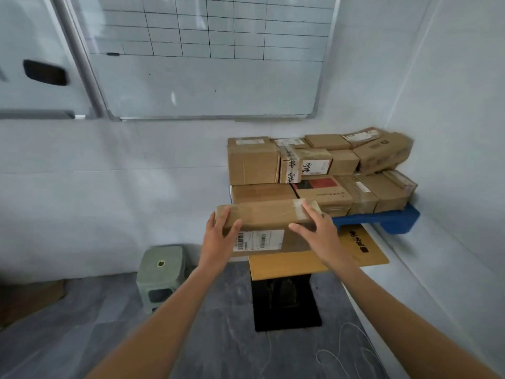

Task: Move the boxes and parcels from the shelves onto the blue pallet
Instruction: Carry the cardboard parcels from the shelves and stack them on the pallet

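Both hands — left hand and right hand — grip the ends of a long labelled cardboard box, held at the front edge of the stacked parcels on the blue pallet; bare floor lies left.

Soft, even, cool light; slight blur throughout, with wide-angle bending at the edges.
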